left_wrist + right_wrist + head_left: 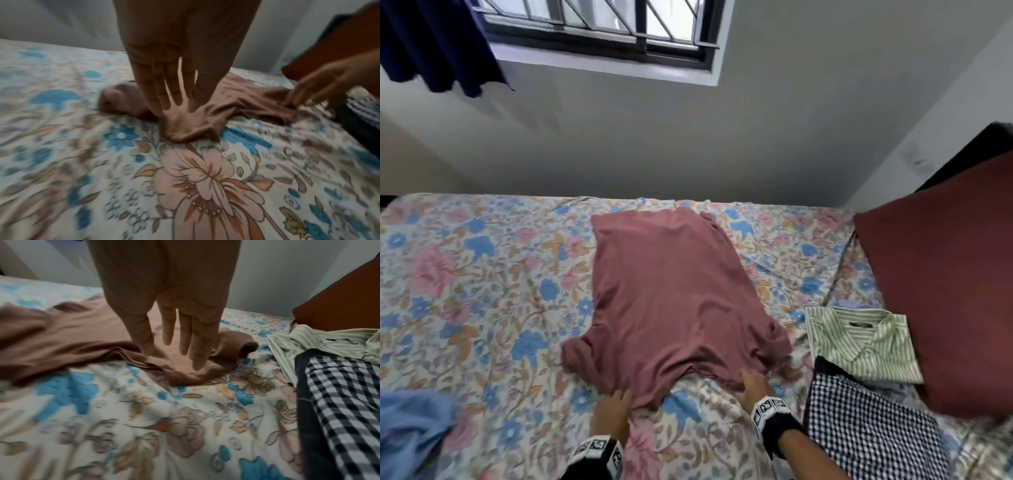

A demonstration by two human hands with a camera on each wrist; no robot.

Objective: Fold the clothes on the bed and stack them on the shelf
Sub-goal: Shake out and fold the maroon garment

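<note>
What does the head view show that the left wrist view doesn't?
Only the head view shows the window, the dark curtain, the green striped shirt and a light blue garment at the near left. Only the left wrist view shows the left hand from beneath, fingers straight down onto the near edge of the pink T-shirt. Both show that shirt on the floral bedsheet, the right hand and the maroon pillow.

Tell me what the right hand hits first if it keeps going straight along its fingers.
The right hand already rests on the pink T-shirt; straight on, it slides across the shirt's body toward the wall, with nothing else visibly in line.
</note>
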